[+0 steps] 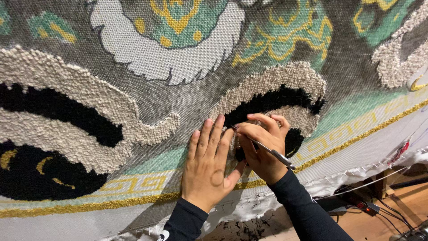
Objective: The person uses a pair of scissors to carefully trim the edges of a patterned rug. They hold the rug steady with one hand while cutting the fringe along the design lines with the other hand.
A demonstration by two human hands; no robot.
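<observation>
Tufted carpet with black, cream and green patterns on stretched grey mesh backing [147, 102], worked by hand at its lower middle

Our left hand [207, 167] lies open and flat, pressing the cloth; our right hand [263, 145] grips a thin metal tool [267, 149] at the black and cream pile [276, 100]. We judge it best to keep the cloth taut and the tip short of the gold border [89, 206]

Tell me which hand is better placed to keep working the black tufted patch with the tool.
Right. The right hand already grips the slim metal tool, tip at the black pile. The left hand lies flat on the canvas beside it, fingers spread.
</observation>
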